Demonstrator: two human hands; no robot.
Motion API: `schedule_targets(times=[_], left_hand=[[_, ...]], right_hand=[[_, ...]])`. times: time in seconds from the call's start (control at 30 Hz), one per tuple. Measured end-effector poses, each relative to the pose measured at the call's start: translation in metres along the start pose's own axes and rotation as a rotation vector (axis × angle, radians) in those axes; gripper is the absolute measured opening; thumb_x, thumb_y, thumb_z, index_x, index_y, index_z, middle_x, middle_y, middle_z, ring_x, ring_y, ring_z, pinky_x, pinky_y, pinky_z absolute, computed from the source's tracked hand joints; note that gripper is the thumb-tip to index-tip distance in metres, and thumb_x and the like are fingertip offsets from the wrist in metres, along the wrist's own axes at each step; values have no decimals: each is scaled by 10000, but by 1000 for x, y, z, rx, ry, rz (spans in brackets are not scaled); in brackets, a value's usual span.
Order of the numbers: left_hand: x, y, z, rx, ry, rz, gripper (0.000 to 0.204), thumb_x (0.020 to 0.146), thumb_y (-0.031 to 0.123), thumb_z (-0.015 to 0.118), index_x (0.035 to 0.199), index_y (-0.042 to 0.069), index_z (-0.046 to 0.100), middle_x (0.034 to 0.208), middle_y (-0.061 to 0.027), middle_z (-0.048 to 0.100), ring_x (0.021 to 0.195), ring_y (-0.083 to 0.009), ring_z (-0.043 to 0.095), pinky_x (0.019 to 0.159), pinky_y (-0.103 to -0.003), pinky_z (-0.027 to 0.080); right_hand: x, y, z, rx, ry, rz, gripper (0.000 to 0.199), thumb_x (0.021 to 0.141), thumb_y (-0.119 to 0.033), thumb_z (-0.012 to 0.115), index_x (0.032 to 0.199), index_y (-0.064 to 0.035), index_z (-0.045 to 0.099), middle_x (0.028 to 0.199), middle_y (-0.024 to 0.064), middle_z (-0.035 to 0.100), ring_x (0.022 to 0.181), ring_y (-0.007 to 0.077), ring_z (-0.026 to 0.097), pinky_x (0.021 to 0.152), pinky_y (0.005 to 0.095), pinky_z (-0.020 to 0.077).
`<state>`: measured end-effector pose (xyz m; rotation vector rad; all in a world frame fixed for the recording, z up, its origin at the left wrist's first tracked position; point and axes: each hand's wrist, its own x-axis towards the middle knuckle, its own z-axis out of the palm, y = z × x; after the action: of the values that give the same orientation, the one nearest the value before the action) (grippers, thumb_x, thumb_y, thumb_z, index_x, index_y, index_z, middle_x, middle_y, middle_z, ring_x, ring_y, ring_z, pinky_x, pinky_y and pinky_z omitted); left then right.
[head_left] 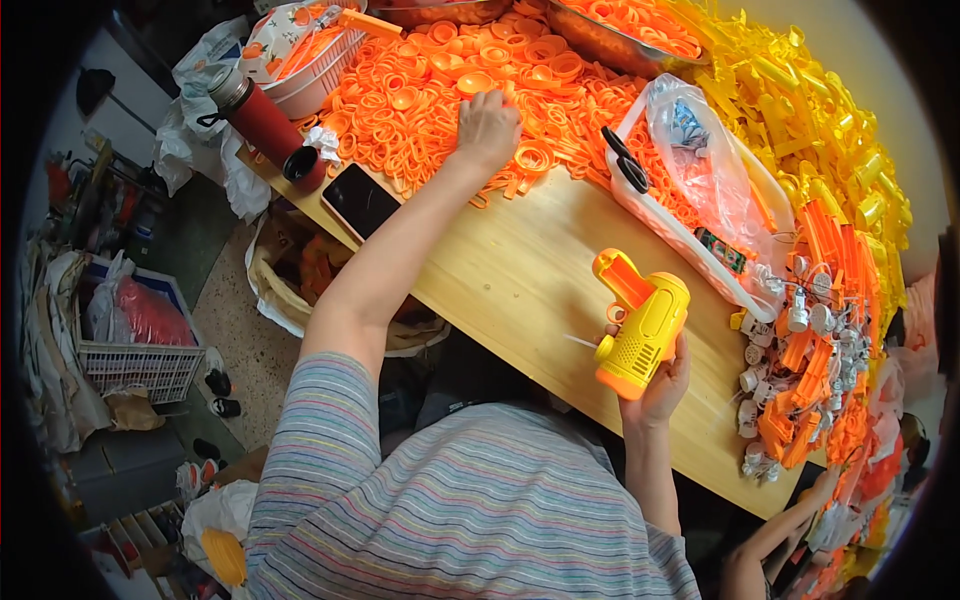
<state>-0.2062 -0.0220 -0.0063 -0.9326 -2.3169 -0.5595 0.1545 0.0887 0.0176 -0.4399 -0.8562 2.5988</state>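
My right hand (655, 390) grips a yellow and orange toy bubble gun (650, 330) by its lower part, over the near side of the table. The toy has a grille of slots on its side, and a thin white stick or tube (580, 341) juts out to its left. Reaching far forward, my left hand (488, 130) is at a heap of small orange plastic parts (410, 125), many of them rings and round cups. Its fingers are curled down toward the parts, and what they pinch, if anything, is hidden.
Along the wooden table (520, 260) lie a phone (360, 202), a red flask (262, 130) and a white tray (690, 250) with black-handled scissors (625, 160). Yellow parts (800, 130) pile up at the back right. Wired orange assemblies (810, 370) crowd the right side, near another person's arm (780, 540).
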Motion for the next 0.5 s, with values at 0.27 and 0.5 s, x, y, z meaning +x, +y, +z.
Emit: schedule_targets(times=[0.27, 0.5], left_hand=[[-53, 49, -77, -1468, -472, -845, 131, 900, 81, 639, 985, -1, 582, 976, -106, 625, 913, -250, 675, 772, -350, 578], [-135, 104, -81, -2062, -501, -1295, 219, 952, 86, 566, 1129, -17, 490, 1063, -206, 610, 961, -317, 666, 844, -422, 582]], right_hand=[[6, -14, -12, 56, 64, -75, 584, 981, -504, 358, 1396, -101, 441, 1257, 160, 572, 1054, 401, 611, 883, 571, 500], [12, -11, -1, -24, 110, -115, 683, 911, -603, 480, 1395, -123, 429, 1219, 141, 578, 1034, 415, 623, 823, 603, 518]])
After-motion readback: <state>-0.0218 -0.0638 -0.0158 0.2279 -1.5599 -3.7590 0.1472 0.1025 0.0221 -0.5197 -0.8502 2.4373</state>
